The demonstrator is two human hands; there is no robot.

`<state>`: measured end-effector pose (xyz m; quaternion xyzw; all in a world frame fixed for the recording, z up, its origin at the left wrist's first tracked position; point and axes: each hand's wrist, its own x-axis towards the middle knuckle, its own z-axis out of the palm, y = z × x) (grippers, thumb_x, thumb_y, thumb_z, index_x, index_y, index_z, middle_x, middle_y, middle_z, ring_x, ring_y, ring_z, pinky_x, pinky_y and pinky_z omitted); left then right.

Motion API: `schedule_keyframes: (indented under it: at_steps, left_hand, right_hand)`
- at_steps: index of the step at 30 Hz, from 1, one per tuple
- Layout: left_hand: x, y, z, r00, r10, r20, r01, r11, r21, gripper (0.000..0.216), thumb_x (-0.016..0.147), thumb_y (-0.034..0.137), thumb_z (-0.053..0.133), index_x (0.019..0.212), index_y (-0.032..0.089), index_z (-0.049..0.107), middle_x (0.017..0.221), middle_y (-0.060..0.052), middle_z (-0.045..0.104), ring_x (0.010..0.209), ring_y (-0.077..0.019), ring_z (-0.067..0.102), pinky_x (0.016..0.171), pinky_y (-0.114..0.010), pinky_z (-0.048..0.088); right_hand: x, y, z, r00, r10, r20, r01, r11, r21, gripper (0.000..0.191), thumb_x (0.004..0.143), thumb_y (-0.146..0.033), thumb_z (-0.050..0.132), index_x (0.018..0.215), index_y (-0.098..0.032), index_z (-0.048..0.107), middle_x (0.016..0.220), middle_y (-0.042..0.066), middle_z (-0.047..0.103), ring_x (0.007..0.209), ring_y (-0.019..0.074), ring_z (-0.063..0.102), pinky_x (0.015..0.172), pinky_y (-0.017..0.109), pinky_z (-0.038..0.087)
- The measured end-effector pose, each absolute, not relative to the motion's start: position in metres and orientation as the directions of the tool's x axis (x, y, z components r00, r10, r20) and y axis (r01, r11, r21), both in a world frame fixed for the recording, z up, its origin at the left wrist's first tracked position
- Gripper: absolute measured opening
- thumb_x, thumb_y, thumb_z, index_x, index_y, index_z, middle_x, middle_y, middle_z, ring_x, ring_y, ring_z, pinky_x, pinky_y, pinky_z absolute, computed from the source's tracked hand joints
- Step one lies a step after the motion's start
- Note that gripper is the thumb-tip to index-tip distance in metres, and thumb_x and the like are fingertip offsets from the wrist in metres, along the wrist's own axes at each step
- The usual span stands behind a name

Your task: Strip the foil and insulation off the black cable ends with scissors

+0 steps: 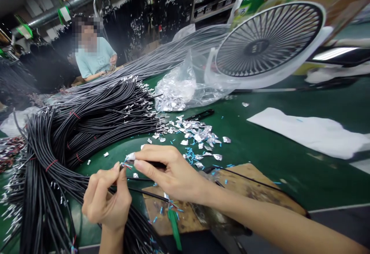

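Observation:
My left hand (106, 198) is closed in a pinch on the end of a black cable (120, 166). Thin coloured wires (127, 165), red and light blue among them, fan out from that end. My right hand (173, 171) meets it from the right, thumb and forefinger closed at the wires. Something whitish covers its forefinger tip, and a slim dark thing (158, 164) shows between its fingers; I cannot make out what it is. Below the hands, another black cable with a stripped end lies over a stained wooden board (185, 217), near a green-handled tool (174, 227).
Bundles of black cables (110, 107) tied in red fill the left. Foil scraps (199, 130) and blue wire bits (190, 155) litter the green table beside a black knife (200, 114). Behind are a plastic bag (185, 88), a fan (260, 47) and a seated person (95, 57).

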<state>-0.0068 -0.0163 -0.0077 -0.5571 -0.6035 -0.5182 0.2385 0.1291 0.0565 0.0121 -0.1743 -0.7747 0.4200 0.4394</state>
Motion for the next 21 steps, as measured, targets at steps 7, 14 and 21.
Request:
schedule_keyframes:
  at_steps: [7, 14, 21]
  left_hand:
    - [-0.0076, -0.0179, -0.0120, -0.281, 0.414, 0.866, 0.910, -0.171, 0.377, 0.008, 0.079, 0.018, 0.062, 0.071, 0.020, 0.060, 0.062, -0.001, 0.057, 0.054, -0.0139, 0.053, 0.050, -0.028, 0.043]
    - [-0.0067, -0.0174, -0.0091, -0.287, 0.457, 0.842, 0.920, -0.114, 0.375, 0.011, 0.079, 0.019, 0.063, 0.068, 0.018, 0.060, 0.059, -0.001, 0.055, 0.050, -0.0122, 0.050, 0.050, -0.027, 0.042]
    - [-0.0073, -0.0172, -0.0098, -0.193, 0.385, 0.902, 0.914, -0.264, 0.308, 0.011, 0.077, 0.008, 0.064, 0.082, 0.018, 0.064, 0.070, 0.000, 0.062, 0.052, -0.0091, 0.051, 0.049, -0.023, 0.043]
  right_hand:
    - [0.1280, 0.0569, 0.0133, -0.543, 0.638, 0.546, -0.107, 0.592, -0.799, 0.024, 0.088, -0.015, 0.051, 0.085, -0.013, 0.074, 0.064, 0.001, 0.058, 0.058, 0.0099, 0.049, 0.057, 0.022, 0.041]
    - [0.1267, 0.0571, 0.0152, -0.539, 0.656, 0.528, -0.088, 0.580, -0.810, 0.024, 0.087, -0.015, 0.051, 0.081, -0.012, 0.074, 0.060, 0.000, 0.054, 0.056, 0.0093, 0.046, 0.055, 0.021, 0.039]
    - [0.1273, 0.0564, 0.0129, -0.533, 0.660, 0.529, -0.091, 0.577, -0.811, 0.023, 0.087, -0.017, 0.051, 0.085, -0.014, 0.074, 0.064, 0.002, 0.059, 0.057, 0.0103, 0.048, 0.056, 0.022, 0.040]
